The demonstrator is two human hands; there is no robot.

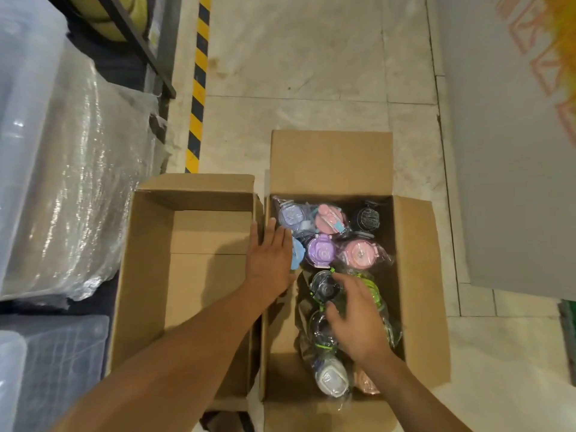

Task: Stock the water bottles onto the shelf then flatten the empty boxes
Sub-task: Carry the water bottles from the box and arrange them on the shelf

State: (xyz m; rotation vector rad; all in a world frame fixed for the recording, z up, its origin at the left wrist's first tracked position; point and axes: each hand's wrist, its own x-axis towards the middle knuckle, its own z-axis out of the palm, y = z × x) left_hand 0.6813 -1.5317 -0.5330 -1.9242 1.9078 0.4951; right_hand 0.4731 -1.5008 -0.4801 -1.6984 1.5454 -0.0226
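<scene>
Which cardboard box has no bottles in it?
The open brown cardboard box on the left: only its bare cardboard bottom shows. The brown cardboard box on the right holds colourful plastic-wrapped water bottles.

The pale tiled floor (296, 57) carries an empty cardboard box (149, 275), a bottle-filled cardboard box (330, 160) just beside it, and a yellow-and-black striped line (199, 82).
</scene>
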